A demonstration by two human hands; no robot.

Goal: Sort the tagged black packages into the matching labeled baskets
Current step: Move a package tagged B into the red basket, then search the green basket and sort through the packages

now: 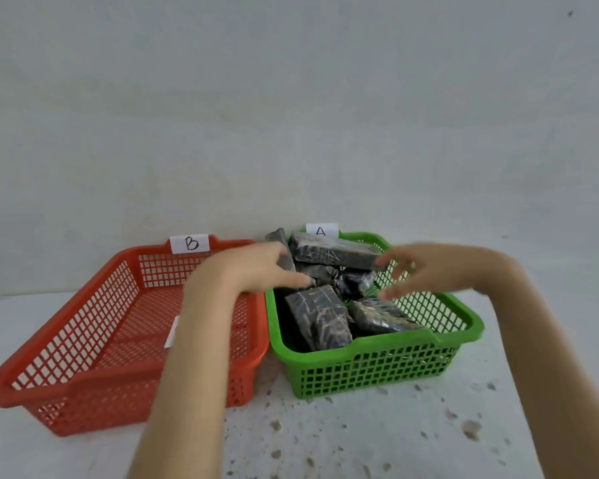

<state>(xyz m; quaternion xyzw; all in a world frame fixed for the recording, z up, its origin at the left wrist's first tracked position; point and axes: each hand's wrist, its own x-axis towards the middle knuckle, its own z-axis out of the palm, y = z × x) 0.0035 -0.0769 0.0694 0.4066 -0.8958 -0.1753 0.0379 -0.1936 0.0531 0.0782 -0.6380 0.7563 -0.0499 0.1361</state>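
Both hands over heaped green basket

Plain pale wall behind a speckled white tabletop.

I am looking down at a pale speckled tabletop, its brown and grey flecks showing thickest near me and thinning out toward the far edge. Behind it a plain light grey wall is filling the upper half of my view, with one small dark mark sitting high at the right.
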